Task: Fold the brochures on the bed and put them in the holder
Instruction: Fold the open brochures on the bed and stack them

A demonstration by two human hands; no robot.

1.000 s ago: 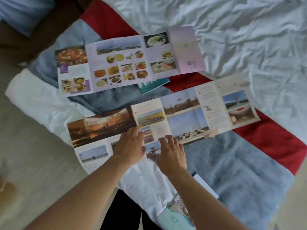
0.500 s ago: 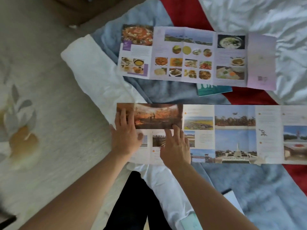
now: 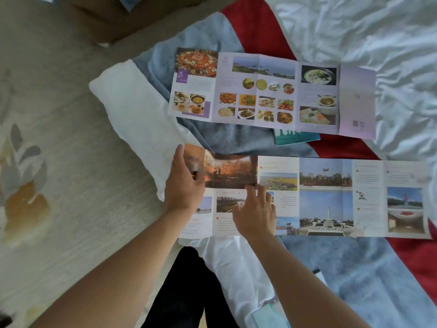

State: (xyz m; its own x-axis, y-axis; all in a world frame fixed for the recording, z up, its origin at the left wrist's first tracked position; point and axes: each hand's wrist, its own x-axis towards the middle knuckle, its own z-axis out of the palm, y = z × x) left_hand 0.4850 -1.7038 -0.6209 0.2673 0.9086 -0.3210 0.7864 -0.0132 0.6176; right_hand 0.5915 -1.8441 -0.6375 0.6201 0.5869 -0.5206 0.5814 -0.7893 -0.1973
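Your left hand pinches the end panel of the long unfolded scenery brochure, which lies on the blue, red and white bedding with its long axis running off to your right. That end panel has lifted since half a second ago, when both palms lay flat. Your right hand, just beside it, presses open-fingered near the first crease. The holder isn't visible.
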